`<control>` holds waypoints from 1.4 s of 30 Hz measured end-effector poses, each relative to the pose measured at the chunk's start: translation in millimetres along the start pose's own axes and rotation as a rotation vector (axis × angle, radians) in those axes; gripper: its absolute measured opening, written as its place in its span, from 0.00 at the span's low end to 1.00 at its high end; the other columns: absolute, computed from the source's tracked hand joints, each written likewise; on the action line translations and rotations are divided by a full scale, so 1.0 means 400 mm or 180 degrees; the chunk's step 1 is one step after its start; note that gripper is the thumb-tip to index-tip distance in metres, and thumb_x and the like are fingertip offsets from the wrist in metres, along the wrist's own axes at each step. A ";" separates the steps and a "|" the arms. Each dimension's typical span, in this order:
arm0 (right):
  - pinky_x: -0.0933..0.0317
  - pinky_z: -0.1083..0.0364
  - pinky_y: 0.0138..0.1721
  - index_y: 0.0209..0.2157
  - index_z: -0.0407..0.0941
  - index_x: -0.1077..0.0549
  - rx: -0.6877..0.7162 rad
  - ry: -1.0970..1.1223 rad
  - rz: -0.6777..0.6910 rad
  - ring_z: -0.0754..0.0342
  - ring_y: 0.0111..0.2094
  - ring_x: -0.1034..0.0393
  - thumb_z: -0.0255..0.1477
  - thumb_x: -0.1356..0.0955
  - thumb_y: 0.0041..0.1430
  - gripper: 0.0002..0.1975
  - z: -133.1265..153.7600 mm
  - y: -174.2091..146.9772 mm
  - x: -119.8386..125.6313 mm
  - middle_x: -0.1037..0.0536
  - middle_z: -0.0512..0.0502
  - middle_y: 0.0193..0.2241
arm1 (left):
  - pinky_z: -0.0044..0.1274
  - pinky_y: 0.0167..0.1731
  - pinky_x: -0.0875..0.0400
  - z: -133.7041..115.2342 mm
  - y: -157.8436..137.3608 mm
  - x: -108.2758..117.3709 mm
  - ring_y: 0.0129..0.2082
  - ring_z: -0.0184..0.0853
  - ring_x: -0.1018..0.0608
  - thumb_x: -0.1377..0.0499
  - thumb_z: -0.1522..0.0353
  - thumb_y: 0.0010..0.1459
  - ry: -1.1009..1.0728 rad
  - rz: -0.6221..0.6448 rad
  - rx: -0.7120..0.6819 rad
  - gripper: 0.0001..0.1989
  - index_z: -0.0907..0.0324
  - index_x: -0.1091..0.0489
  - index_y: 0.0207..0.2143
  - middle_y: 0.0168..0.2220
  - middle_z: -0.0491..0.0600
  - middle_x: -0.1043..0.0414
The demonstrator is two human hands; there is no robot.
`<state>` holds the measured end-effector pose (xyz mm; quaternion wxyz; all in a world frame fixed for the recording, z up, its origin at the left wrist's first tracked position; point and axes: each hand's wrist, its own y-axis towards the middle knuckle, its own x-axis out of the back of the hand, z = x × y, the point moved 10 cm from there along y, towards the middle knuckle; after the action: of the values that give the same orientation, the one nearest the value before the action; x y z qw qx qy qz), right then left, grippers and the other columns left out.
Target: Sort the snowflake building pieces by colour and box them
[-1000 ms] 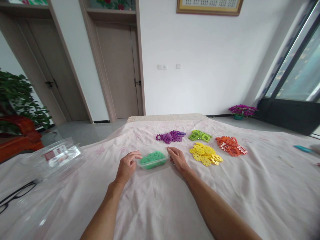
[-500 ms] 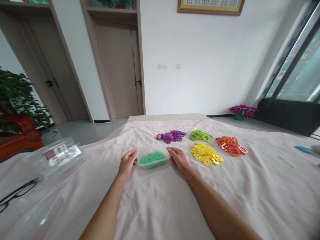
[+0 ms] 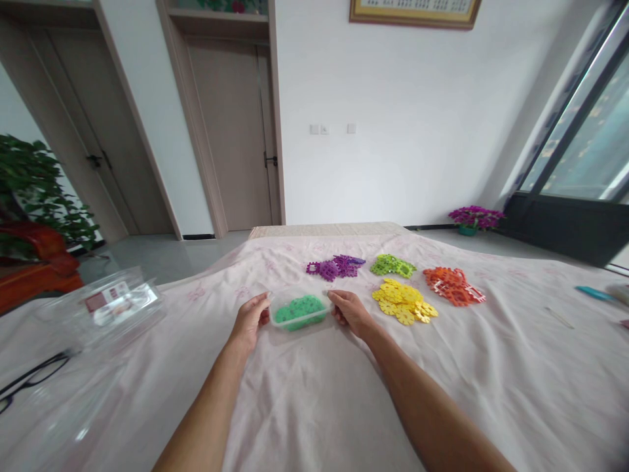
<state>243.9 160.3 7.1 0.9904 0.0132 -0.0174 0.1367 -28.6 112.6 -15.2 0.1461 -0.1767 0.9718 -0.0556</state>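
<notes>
the tub [image 3: 301, 320] looks clear, shiny plastic; the yellow pieces [image 3: 403, 301], glossy plastic; the cover [image 3: 314, 400], matt, creased cloth.

The middle grey-brown door [image 3: 226, 131] has a black lever handle [image 3: 269, 160]. Left of that door stand a second wooden door [image 3: 78, 118] and a leafy green plant [image 3: 34, 190]. To its right are white wall plates [image 3: 314, 130], a gold-framed calligraphy panel [image 3: 413, 12] higher up, and, farther right, purple flowers [image 3: 476, 215] in a green pot [image 3: 468, 231]. Nearer the camera than the door and left of it lie clear plastic packaging [image 3: 115, 305] and black-framed eyeglasses [image 3: 34, 377].
</notes>
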 end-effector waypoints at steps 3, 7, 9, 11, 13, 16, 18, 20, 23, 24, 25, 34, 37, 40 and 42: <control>0.54 0.62 0.15 0.34 0.42 0.26 0.0122 -0.0034 0.0006 0.63 0.14 0.46 0.50 0.31 0.53 0.23 0.014 -0.001 -0.003 0.34 0.57 0.16 | 0.19 0.25 0.34 0.005 0.001 -0.002 0.24 0.27 0.25 0.30 0.63 0.38 -0.0096 -0.0046 0.0055 0.29 0.61 0.26 0.45 0.28 0.45 0.24; 0.55 0.62 0.15 0.37 0.41 0.25 0.0299 -0.0182 -0.0043 0.63 0.14 0.47 0.47 0.32 0.54 0.22 0.035 -0.003 -0.003 0.34 0.56 0.15 | 0.19 0.24 0.34 0.005 -0.001 -0.004 0.23 0.27 0.26 0.30 0.65 0.38 -0.0140 -0.0073 0.0084 0.27 0.61 0.25 0.44 0.27 0.45 0.24; 0.56 0.62 0.14 0.38 0.41 0.24 0.0332 -0.0214 -0.0067 0.63 0.14 0.48 0.46 0.32 0.54 0.22 0.041 -0.005 -0.005 0.35 0.57 0.15 | 0.19 0.23 0.34 0.004 -0.002 -0.005 0.22 0.27 0.26 0.31 0.66 0.38 -0.0127 -0.0093 0.0081 0.27 0.62 0.25 0.44 0.26 0.45 0.25; 0.57 0.62 0.14 0.38 0.41 0.24 0.0303 -0.0174 -0.0086 0.63 0.14 0.48 0.47 0.32 0.54 0.23 0.041 -0.008 -0.008 0.35 0.57 0.15 | 0.19 0.23 0.34 0.004 -0.003 -0.005 0.22 0.27 0.26 0.31 0.66 0.39 -0.0095 -0.0132 0.0069 0.27 0.62 0.25 0.45 0.26 0.45 0.26; 0.57 0.62 0.13 0.40 0.40 0.24 0.0222 -0.0107 -0.0125 0.63 0.13 0.49 0.48 0.32 0.54 0.24 0.034 -0.012 -0.010 0.36 0.57 0.15 | 0.19 0.23 0.33 0.007 -0.006 -0.005 0.22 0.28 0.26 0.32 0.65 0.40 -0.0060 -0.0175 0.0049 0.28 0.62 0.26 0.46 0.27 0.45 0.25; 0.54 0.62 0.13 0.50 0.40 0.27 0.0117 -0.0025 -0.0331 0.63 0.12 0.48 0.48 0.33 0.55 0.29 0.020 -0.019 0.000 0.35 0.58 0.14 | 0.20 0.27 0.32 0.003 -0.011 -0.003 0.25 0.28 0.25 0.33 0.63 0.43 0.0040 -0.0232 -0.0172 0.30 0.61 0.28 0.50 0.31 0.47 0.24; 0.51 0.63 0.14 0.56 0.41 0.31 0.0161 -0.0009 -0.0470 0.62 0.13 0.45 0.47 0.33 0.56 0.32 0.018 -0.023 0.009 0.34 0.58 0.14 | 0.21 0.31 0.30 -0.013 -0.015 0.001 0.30 0.29 0.23 0.34 0.62 0.46 0.0167 -0.0267 -0.0491 0.29 0.60 0.28 0.52 0.37 0.49 0.23; 0.49 0.63 0.14 0.58 0.41 0.32 0.0234 -0.0018 -0.0462 0.61 0.13 0.43 0.46 0.34 0.57 0.33 0.020 -0.024 0.009 0.33 0.58 0.15 | 0.21 0.34 0.30 -0.028 -0.018 0.000 0.33 0.30 0.23 0.36 0.61 0.48 0.0324 -0.0220 -0.0776 0.29 0.61 0.28 0.53 0.41 0.51 0.23; 0.49 0.63 0.13 0.56 0.39 0.29 0.0204 -0.0027 -0.0346 0.61 0.13 0.43 0.44 0.34 0.57 0.30 0.016 -0.018 0.002 0.33 0.57 0.14 | 0.23 0.34 0.29 -0.035 -0.014 -0.013 0.31 0.32 0.23 0.38 0.60 0.51 0.0579 -0.0018 -0.0941 0.30 0.64 0.29 0.55 0.37 0.51 0.22; 0.50 0.63 0.13 0.56 0.38 0.29 0.0189 -0.0032 -0.0341 0.61 0.13 0.43 0.43 0.34 0.57 0.30 0.015 -0.016 0.002 0.33 0.57 0.14 | 0.24 0.35 0.29 -0.037 -0.012 -0.016 0.31 0.33 0.23 0.39 0.60 0.52 0.0673 0.0016 -0.0977 0.30 0.65 0.29 0.55 0.36 0.51 0.22; 0.49 0.63 0.13 0.55 0.38 0.29 0.0179 -0.0041 -0.0358 0.61 0.13 0.43 0.42 0.34 0.57 0.30 0.015 -0.014 0.003 0.33 0.57 0.13 | 0.25 0.36 0.28 -0.041 -0.010 -0.016 0.32 0.34 0.22 0.40 0.60 0.52 0.0778 0.0010 -0.1048 0.29 0.65 0.28 0.54 0.37 0.52 0.22; 0.47 0.62 0.13 0.54 0.41 0.28 -0.0099 -0.0003 -0.0368 0.60 0.13 0.41 0.40 0.34 0.60 0.25 -0.003 -0.012 0.004 0.31 0.56 0.14 | 0.35 0.61 0.39 -0.070 -0.014 -0.025 0.61 0.44 0.31 0.42 0.59 0.59 0.1426 0.0035 -0.1507 0.26 0.60 0.31 0.57 0.61 0.58 0.34; 0.47 0.62 0.13 0.45 0.40 0.26 -0.0149 0.0105 -0.0289 0.60 0.13 0.41 0.45 0.35 0.60 0.23 -0.013 -0.013 -0.001 0.30 0.53 0.16 | 0.37 0.63 0.41 -0.073 -0.026 -0.045 0.66 0.48 0.40 0.37 0.54 0.54 0.1294 0.0393 -0.1318 0.36 0.56 0.38 0.63 0.66 0.57 0.44; 0.45 0.61 0.13 0.47 0.39 0.27 -0.0040 0.0235 -0.0346 0.59 0.14 0.39 0.49 0.37 0.62 0.28 -0.008 -0.014 0.005 0.29 0.51 0.18 | 0.38 0.66 0.48 -0.075 -0.050 -0.086 0.69 0.51 0.47 0.31 0.51 0.46 0.1306 0.1044 -0.1181 0.48 0.54 0.43 0.66 0.68 0.56 0.50; 0.43 0.60 0.14 0.50 0.37 0.28 0.0050 0.0303 -0.0398 0.58 0.15 0.38 0.50 0.39 0.63 0.31 -0.004 -0.014 0.012 0.29 0.51 0.19 | 0.40 0.68 0.53 -0.081 -0.066 -0.103 0.70 0.53 0.51 0.28 0.51 0.40 0.1471 0.1306 -0.1264 0.56 0.54 0.48 0.68 0.69 0.57 0.54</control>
<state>250.2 156.3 5.7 0.9965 0.0155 0.0317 0.0752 7.2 104.5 30.6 -0.1063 0.0141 0.9862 0.1262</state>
